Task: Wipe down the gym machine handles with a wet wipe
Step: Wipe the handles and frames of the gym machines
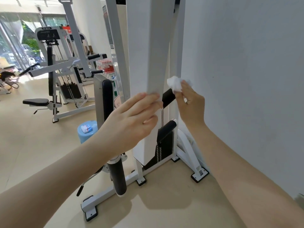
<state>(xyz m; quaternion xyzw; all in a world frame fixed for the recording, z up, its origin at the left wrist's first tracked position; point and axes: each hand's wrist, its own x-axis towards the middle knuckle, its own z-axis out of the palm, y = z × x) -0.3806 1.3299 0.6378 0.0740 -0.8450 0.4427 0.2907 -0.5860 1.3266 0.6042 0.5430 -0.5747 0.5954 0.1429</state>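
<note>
A black handle (pixel 168 97) juts out from behind the white machine column (pixel 148 63) in the head view. My right hand (pixel 190 102) pinches a crumpled white wet wipe (pixel 175 84) at the handle's upper end. My left hand (pixel 133 117) rests flat against the white column just left of the handle, fingers spread, holding nothing. A second black handle (pixel 167 129) sits lower, near the weight stack. Another black padded grip (pixel 119 178) hangs below my left wrist.
A white wall (pixel 246 79) stands close on the right. A blue stool (pixel 85 134) carrying a small wipes packet (pixel 86 128) sits behind the machine's black back pad (pixel 107 99). Other white gym machines (pixel 56 71) fill the left background on the beige floor.
</note>
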